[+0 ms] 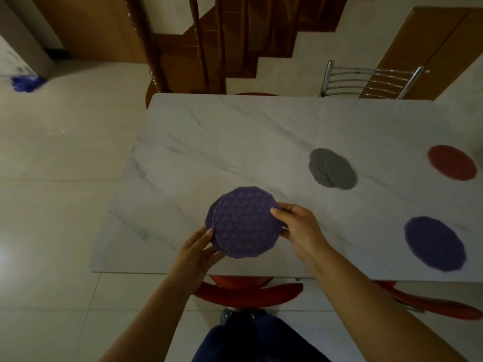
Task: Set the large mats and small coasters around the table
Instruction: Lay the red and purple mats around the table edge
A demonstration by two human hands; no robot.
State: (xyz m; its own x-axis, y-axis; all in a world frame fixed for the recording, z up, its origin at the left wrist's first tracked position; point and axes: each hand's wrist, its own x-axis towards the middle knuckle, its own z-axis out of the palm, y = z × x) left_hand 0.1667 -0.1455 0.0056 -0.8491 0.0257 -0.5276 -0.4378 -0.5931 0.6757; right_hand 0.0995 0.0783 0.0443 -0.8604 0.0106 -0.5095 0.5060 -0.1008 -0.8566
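Observation:
Both hands hold a small stack of round purple mats [244,222] with a star pattern, just above the near left part of the marble table [198,142]. My left hand [198,248] grips the stack's lower left edge; my right hand [298,226] pinches its right edge. The top mat is slid slightly off the one beneath. On the table to the right lie a purple mat [435,244], a grey stack of mats [332,169] and a red mat [451,162].
A red chair [248,291] is tucked under the near edge and another red chair [428,301] to its right. A metal-backed chair [368,81] stands at the far side. A wooden staircase [235,40] rises behind the table. Tiled floor spreads left.

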